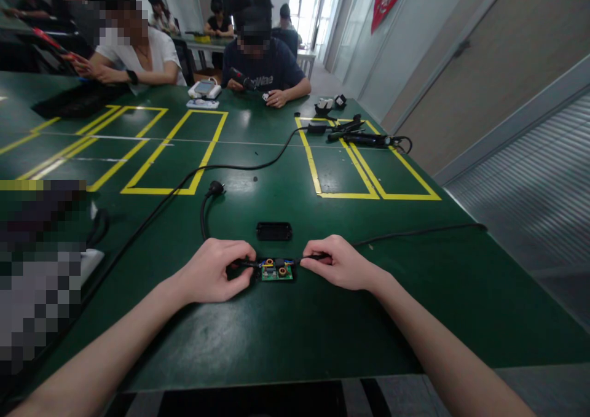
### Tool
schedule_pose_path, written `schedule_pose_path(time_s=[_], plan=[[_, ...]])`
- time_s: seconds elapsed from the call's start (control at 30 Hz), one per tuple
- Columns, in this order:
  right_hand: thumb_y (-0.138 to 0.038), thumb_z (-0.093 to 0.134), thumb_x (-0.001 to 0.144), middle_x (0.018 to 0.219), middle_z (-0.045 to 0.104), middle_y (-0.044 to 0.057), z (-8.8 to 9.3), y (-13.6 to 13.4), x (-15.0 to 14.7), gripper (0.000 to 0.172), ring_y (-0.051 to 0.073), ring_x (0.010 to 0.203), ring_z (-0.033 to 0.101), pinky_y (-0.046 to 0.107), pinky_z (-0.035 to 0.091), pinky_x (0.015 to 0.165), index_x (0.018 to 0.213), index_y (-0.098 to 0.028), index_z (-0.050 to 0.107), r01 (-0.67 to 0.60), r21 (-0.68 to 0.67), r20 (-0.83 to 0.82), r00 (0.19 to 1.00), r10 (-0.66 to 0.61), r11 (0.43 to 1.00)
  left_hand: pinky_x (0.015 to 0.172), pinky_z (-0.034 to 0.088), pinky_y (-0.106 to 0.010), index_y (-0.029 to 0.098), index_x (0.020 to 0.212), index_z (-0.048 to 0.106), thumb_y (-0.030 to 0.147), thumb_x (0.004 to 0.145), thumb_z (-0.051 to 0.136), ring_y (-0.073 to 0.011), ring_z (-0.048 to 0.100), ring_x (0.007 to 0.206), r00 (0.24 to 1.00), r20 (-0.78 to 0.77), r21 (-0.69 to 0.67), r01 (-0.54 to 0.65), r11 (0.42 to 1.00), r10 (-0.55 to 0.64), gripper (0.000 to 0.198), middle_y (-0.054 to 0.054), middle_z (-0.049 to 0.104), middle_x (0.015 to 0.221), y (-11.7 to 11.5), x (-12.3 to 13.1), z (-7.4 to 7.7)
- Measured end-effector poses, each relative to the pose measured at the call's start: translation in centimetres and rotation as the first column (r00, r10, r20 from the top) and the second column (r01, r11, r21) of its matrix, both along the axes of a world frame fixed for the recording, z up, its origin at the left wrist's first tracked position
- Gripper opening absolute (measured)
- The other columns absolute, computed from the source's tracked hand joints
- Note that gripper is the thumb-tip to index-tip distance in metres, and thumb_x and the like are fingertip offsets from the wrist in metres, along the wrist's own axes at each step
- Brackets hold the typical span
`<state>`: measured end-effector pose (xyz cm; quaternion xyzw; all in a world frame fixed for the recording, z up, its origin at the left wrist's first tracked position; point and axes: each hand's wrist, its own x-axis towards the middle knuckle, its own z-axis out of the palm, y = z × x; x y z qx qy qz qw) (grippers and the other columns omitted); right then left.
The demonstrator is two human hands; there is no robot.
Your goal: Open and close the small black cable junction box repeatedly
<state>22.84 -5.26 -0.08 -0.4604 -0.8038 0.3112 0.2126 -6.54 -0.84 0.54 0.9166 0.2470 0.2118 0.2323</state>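
Observation:
A small green circuit board with copper coils (277, 271) sits in a black case half on the green table, between my hands. My left hand (221, 269) pinches the black cable at the board's left end. At the right end, my right hand (338, 262) has its fingers closed on the other black cable (318, 257). Just beyond the board lies a black case cover (274, 231), touched by neither hand. A black plug (216, 188) rests farther back on the left, its cord running toward my left hand.
A long black cable (230, 167) crosses the green table (415, 319) to an adapter (318, 128). Black tools (369, 139) lie at the back right. Yellow tape outlines mark the surface. A person in a dark shirt (265, 67) works opposite, another in white (142, 51) at back left.

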Motion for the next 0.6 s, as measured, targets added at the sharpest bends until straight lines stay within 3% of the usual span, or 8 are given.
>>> schedule_pose_path(time_s=[0.3,0.47,0.6], plan=[[-0.037,0.054,0.102,0.059,0.053,-0.003,-1.2,0.4,-0.1,0.036,0.011,0.053,0.045,0.027,0.029,0.058,0.071,-0.02,0.06,0.083,0.124,0.031,0.996,-0.087,0.989,0.053,0.042,-0.019,0.019,0.097,0.064,0.027,0.091,0.056,-0.0098,0.058,0.057,0.996,-0.061,-0.035,-0.067,0.997,0.065,0.013,0.002,0.065,0.075,0.3,-0.1,-0.4],[-0.029,0.056,0.101,0.067,0.062,0.001,-1.6,0.8,-0.6,0.033,0.016,0.066,0.054,0.032,0.037,0.072,0.069,-0.021,0.057,0.128,0.3,0.026,0.989,-0.142,0.945,0.062,0.046,-0.022,0.019,0.089,0.064,0.025,0.094,0.054,-0.0129,0.062,0.071,0.997,-0.039,0.026,-0.064,0.998,0.065,0.013,-0.002,0.066,0.084,0.6,-0.2,-0.2],[-0.024,0.058,0.1,0.07,0.063,0.001,-1.8,0.9,-1.1,0.029,0.017,0.071,0.055,0.033,0.035,0.073,0.071,-0.021,0.057,0.168,0.343,0.012,0.983,-0.183,0.924,0.062,0.045,-0.022,0.018,0.09,0.065,0.026,0.096,0.053,-0.0128,0.06,0.071,0.996,-0.023,0.003,-0.083,0.997,0.083,0.016,-0.002,0.064,0.082,0.8,-0.3,-0.2]])
